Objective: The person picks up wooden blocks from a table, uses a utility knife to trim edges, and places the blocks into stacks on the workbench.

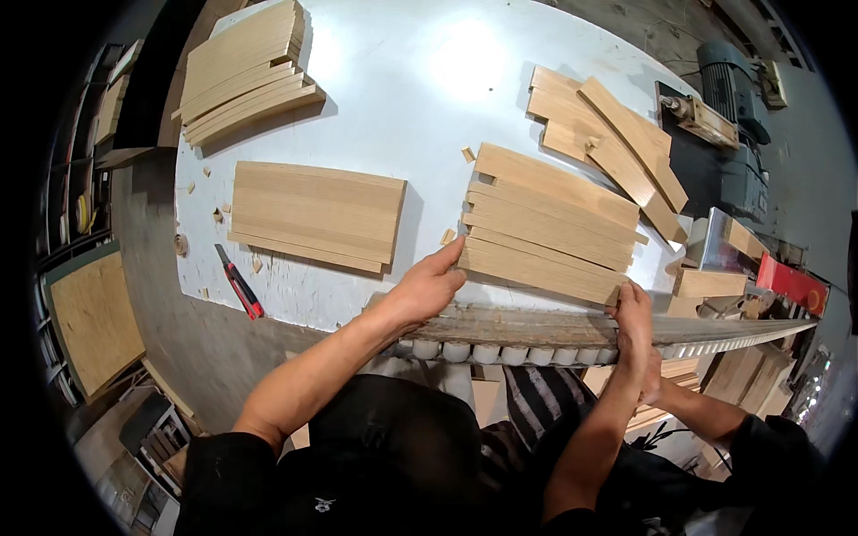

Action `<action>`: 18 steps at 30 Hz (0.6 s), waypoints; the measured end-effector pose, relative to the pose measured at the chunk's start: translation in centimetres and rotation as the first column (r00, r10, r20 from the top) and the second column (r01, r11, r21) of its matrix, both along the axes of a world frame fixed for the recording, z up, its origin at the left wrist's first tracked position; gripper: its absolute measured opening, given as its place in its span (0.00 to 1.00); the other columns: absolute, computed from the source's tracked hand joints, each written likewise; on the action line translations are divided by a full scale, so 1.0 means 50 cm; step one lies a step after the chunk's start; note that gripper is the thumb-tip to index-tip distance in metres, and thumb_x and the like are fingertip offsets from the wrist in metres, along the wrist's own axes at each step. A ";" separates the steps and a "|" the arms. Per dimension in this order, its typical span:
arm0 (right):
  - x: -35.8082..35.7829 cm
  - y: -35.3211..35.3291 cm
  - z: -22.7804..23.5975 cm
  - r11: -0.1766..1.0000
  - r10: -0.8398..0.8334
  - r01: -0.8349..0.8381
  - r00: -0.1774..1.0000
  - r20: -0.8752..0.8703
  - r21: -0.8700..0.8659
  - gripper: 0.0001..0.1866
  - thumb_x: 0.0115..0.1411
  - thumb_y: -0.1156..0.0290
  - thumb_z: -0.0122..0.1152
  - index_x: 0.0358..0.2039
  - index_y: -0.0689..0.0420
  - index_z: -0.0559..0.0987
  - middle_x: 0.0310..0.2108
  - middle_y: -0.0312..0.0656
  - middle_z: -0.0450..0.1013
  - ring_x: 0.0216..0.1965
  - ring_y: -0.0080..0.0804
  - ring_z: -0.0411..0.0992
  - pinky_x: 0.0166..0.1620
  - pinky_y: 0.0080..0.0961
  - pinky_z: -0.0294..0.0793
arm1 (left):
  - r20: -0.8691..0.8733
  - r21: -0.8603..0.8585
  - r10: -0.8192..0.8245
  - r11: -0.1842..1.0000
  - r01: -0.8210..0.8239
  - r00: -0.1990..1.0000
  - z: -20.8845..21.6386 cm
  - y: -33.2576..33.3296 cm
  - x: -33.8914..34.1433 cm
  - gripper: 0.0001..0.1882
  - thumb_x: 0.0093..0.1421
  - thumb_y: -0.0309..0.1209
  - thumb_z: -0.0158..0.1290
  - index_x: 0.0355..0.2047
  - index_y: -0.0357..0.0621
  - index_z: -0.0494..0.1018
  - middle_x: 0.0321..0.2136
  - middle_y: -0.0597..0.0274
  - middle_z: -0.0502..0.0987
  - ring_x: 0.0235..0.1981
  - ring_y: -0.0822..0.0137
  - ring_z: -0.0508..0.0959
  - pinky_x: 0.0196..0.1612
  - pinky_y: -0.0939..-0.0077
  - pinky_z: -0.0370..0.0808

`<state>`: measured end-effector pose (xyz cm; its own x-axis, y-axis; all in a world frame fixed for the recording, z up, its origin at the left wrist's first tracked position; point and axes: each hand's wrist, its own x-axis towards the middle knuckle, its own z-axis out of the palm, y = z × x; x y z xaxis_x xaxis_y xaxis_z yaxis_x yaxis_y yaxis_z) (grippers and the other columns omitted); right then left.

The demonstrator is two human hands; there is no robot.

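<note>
A row of light wooden slats (554,219) lies side by side on the white tabletop, their ends uneven. My left hand (429,284) presses its fingers against the left end of the nearest slat (536,268). At the other end of that slat, my right hand (633,313) closes its fingers round the corner, so the slat sits between my two hands. To the left is a neat block of slats (317,214) with nearly even edges. A red and black utility knife (239,282) rests near the table's front edge, blade end pointing away.
Another stack of slats (246,67) stands far left; loose boards (608,134) lie crossed far right. A roller conveyor (536,344) runs along the table's front. A motor (737,98) is at right. A co-worker's arm (702,413) reaches in behind my right forearm. Wood chips lie about.
</note>
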<state>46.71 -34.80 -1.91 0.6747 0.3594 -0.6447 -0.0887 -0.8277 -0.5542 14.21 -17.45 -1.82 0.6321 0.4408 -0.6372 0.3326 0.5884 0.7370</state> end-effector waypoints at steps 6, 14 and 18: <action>0.032 -0.026 -0.008 0.991 -0.127 0.130 0.988 -0.092 0.020 0.22 0.68 0.63 0.48 0.52 0.69 0.74 0.44 0.45 0.75 0.40 0.33 0.73 0.40 0.31 0.76 | -0.005 0.012 -0.003 1.000 0.004 1.000 0.010 0.005 0.020 0.33 0.64 0.22 0.42 0.68 0.29 0.48 0.69 0.45 0.54 0.70 0.59 0.53 0.70 0.71 0.50; 0.001 -0.006 0.060 0.990 0.084 -0.075 0.994 -0.065 0.123 0.17 0.69 0.61 0.50 0.33 0.62 0.79 0.24 0.30 0.69 0.24 0.17 0.63 0.24 0.17 0.60 | -0.108 0.365 -0.034 0.928 0.071 0.994 0.101 0.002 -0.027 0.33 0.64 0.35 0.44 0.66 0.30 0.53 0.65 0.35 0.57 0.68 0.44 0.57 0.70 0.62 0.54; -0.111 0.020 0.194 0.973 0.024 0.017 0.984 -0.175 0.228 0.12 0.70 0.62 0.52 0.40 0.59 0.76 0.31 0.31 0.69 0.32 0.17 0.67 0.42 0.21 0.75 | -0.116 0.286 0.062 0.958 -0.026 0.991 0.251 0.037 -0.141 0.32 0.66 0.34 0.43 0.67 0.31 0.51 0.66 0.35 0.55 0.68 0.48 0.57 0.70 0.65 0.54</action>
